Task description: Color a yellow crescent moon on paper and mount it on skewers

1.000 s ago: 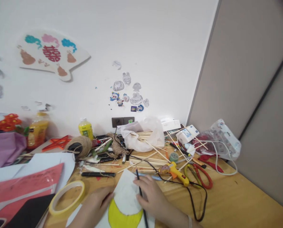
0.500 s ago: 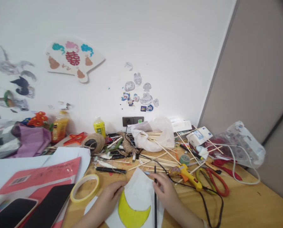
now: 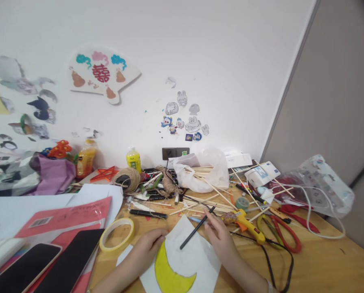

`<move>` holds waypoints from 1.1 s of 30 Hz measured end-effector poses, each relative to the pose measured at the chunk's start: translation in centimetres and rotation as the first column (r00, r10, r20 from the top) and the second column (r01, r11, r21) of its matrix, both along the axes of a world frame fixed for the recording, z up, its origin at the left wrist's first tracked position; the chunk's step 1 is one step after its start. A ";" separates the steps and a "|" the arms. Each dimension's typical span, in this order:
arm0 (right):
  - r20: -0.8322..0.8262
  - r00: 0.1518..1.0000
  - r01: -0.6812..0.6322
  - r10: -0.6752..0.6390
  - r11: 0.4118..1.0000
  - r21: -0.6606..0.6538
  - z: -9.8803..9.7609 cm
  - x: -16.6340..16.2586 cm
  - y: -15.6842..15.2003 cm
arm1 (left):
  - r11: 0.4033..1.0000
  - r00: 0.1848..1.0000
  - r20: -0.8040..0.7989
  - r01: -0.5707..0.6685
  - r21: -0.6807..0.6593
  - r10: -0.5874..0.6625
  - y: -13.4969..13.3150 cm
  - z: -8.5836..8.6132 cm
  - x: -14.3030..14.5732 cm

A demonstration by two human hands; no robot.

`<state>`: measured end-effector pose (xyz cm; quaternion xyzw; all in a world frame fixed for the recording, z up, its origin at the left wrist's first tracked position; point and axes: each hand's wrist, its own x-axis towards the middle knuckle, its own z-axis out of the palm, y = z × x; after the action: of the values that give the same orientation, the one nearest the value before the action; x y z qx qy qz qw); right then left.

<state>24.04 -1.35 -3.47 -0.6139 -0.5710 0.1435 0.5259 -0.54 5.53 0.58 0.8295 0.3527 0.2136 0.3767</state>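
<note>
A white sheet of paper (image 3: pixel 207 260) with a yellow crescent moon (image 3: pixel 171 276) on it lies in front of me on the wooden table. At its left edge, my left hand (image 3: pixel 147 248) is closed on the paper, the fingertips partly hidden. My right hand (image 3: pixel 220 240) rests over the right edge of the sheet and grips a black pencil (image 3: pixel 191 235) between its fingers. The pencil slants across the upper part of the paper, above the moon. Its pointed end faces up and away from me.
A roll of yellow tape (image 3: pixel 102 240) and a black marker (image 3: pixel 148 214) lie left of the sheet. On the right are a yellow glue gun (image 3: pixel 252 230), its black cord and red-handled scissors (image 3: pixel 292 240). Wooden sticks (image 3: pixel 205 203) and twine (image 3: pixel 130 179) crowd the back. Phones (image 3: pixel 25 268) lie at left.
The pencil has swung from nearly upright in view to a slant, its lower end now over the paper's upper middle. My view has shifted slightly left.
</note>
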 end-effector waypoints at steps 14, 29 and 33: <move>0.369 0.919 -0.200 0.136 0.969 0.142 1.5 -0.5 -0.6 | 1.000 1.000 -0.022 0.001 0.019 -0.001 0.4 -0.5 0.0; 0.365 0.919 0.061 -0.151 0.967 0.246 2.0 0.7 -0.7 | 1.000 1.000 0.000 -0.022 0.016 0.022 0.1 -0.4 -0.2; 0.192 0.961 0.148 -0.199 0.956 0.252 2.2 1.2 -0.7 | 0.996 0.996 0.065 -0.057 0.065 0.053 0.5 -0.6 -0.6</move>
<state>25.25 -2.05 -1.26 -0.6070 -0.5812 -0.0396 0.5405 -1.10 6.07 -0.02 0.8244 0.3559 0.2616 0.3538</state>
